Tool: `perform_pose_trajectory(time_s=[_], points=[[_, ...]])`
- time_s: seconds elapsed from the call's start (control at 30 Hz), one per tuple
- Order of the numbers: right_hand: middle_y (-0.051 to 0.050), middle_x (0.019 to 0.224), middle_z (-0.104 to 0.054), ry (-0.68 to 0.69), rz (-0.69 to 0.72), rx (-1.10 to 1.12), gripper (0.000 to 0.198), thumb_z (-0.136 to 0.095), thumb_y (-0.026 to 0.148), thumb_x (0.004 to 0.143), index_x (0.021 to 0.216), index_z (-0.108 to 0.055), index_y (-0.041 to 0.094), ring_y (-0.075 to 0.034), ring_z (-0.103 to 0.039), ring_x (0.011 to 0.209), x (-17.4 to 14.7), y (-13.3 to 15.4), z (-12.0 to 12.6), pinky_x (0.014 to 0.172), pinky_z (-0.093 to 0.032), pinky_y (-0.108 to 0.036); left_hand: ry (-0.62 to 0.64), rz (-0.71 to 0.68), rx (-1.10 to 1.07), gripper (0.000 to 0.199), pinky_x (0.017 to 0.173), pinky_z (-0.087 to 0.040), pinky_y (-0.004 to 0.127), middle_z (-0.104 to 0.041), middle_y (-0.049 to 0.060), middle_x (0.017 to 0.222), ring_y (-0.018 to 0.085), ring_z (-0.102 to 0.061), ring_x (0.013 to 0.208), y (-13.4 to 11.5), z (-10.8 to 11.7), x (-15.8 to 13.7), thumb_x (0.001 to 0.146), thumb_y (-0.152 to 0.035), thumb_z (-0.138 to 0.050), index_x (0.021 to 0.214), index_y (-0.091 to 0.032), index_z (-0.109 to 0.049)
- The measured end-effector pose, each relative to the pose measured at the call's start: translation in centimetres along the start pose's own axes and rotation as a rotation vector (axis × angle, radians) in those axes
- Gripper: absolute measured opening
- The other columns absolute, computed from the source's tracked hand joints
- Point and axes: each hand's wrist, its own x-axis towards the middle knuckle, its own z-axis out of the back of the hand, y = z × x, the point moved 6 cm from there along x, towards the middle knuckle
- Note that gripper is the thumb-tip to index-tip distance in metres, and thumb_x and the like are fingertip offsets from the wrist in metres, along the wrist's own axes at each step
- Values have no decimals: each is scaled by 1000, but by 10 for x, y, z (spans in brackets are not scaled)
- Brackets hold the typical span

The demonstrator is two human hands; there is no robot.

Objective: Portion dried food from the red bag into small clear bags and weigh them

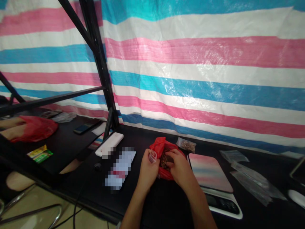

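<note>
A red plastic bag [160, 143] sits open on the black table, with small brown pieces [164, 160] like beans or nuts inside. At its left side, my left hand [149, 168] is closed on a small clear plastic bag [152, 156], held by the red bag's mouth. My right hand [178, 165] reaches in from the right, thumb and fingers curled together among the brown pieces. Just behind lies a filled clear zip bag [187, 145] with similar brown contents. Right of my right hand stands a kitchen scale [209, 171] with a shiny plate and dark buttons.
Several flat clear bags [252, 178] lie right of the scale, near a white object [296, 197]. Left are a phone [121, 170] and a white power bank [109, 144]. Beyond a black metal frame [101, 66], another person's arms [14, 128] reach into a red bag [39, 127]. Striped sheeting hangs behind.
</note>
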Motion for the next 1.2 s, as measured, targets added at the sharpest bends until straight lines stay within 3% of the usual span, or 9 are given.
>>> perform_pose_trajectory(time_s=[0.17,0.27,0.33,0.4,0.53,0.6,0.8,0.97,1.2], points=[[-11,109,-72,43,-56,74,28,-63,11,81,105,-77,15,-26,-68,100,-1,2,2,97,-49,-41,2,104,-61,15,59,-40,21,-55,-6,68,11,-51,60,11,1,2,69,-19,-61,79,-21,-50],[-10,108,-73,6,-73,153,27,-66,14,80,106,-76,16,-25,-68,99,-2,0,3,96,-51,-40,11,77,-23,15,61,-43,24,-56,-4,68,13,-53,61,10,0,2,72,-24,-64,78,-21,-51],[-9,106,-74,-22,-76,244,28,-66,15,80,107,-76,17,-24,-69,96,-3,-2,4,94,-52,-39,-42,-20,82,14,65,-47,27,-55,-3,71,15,-55,65,1,2,1,75,-26,-65,78,-21,-52],[-8,102,-76,-59,-87,341,27,-65,19,82,106,-75,18,-22,-71,91,-4,-3,5,91,-55,-38,-193,-171,251,13,78,-51,33,-55,0,84,18,-58,80,-13,9,-3,76,-24,-67,82,-21,-55],[-9,105,-77,-145,-110,487,27,-65,26,83,108,-74,19,-24,-72,92,-6,-8,13,89,-57,-40,-413,-373,527,19,100,-47,44,-47,7,111,25,-54,107,-36,17,-17,82,-19,-64,100,-21,-60],[-9,109,-76,-151,-109,540,29,-64,28,84,110,-72,19,-24,-72,96,-8,-9,17,91,-57,-40,-377,-400,631,21,100,-46,45,-47,8,111,26,-53,108,-39,14,-19,83,-14,-61,102,-21,-60],[-8,116,-73,-107,-5,595,32,-62,21,85,115,-71,21,-21,-70,105,-14,4,26,99,-54,-39,-72,-340,951,20,86,-46,40,-57,7,99,27,-55,97,-30,-8,-17,84,-8,-55,97,-20,-63],[-6,124,-68,-64,127,465,45,-55,5,78,113,-75,25,-19,-62,118,-19,16,27,111,-45,-38,22,-373,1072,19,83,-42,40,-60,9,103,28,-52,97,-34,-23,-22,85,-11,-57,101,-20,-61],[-6,129,-67,-74,174,419,57,-48,2,77,124,-71,26,-20,-59,123,-21,22,30,113,-42,-41,89,-394,1031,16,83,-42,40,-61,9,103,29,-52,98,-34,-29,-27,85,-16,-58,100,-20,-60]])
